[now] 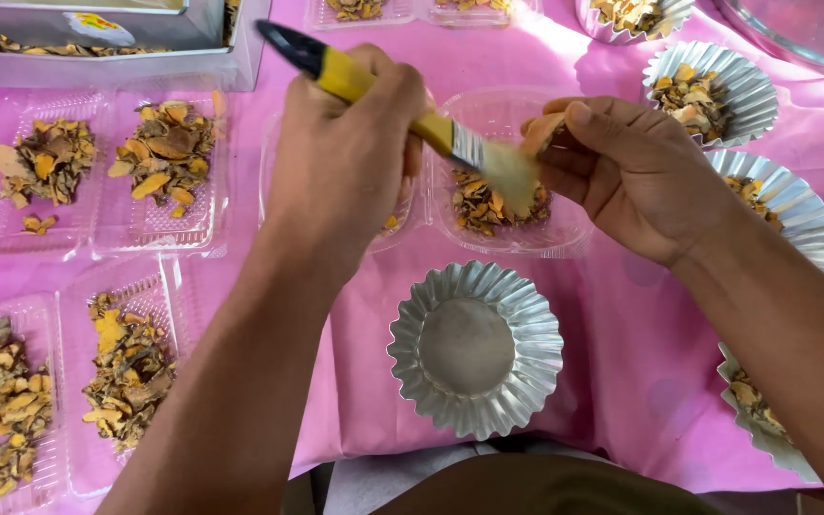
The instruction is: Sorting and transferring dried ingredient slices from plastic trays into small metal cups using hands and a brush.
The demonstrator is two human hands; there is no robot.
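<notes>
Head view. The left hand (350, 157) is closed in a fist around the yellow handle of a brush (388, 100), whose black end points up and away from the person while the metal band and pale bristles point right. The bristles touch a small orange-tan piece (541, 129) pinched between the thumb and fingers (579, 114) of the right hand (636, 176); the remaining fingers of that hand are curled in. Brush tip and piece sit just above a clear plastic tray (512, 224), which holds a heap of dried orange and brown slices.

Taking that tray as landmark: directly nearer the person, close below it, stands an empty fluted metal cup (476, 348) with a dusty flat bottom. To the tray's left, largely hidden by the left hand, lies a twin compartment. Further left are two more clear trays (97, 215) with slices, and nearer the person on that side two others (69, 381), fuller. To the tray's right, past the right wrist, fluted cups filled with slices run in a curve: one (708, 95) up and right, one (784, 200) beside the forearm, one (765, 420) under the forearm near the tabletop's edge. Beyond the tray, at the far edge, lie further trays and another filled cup. Far left and up from the tray stands a grey box (107, 52) with slices in it.

All rests on a pink cloth (622, 334) that covers the tabletop.
</notes>
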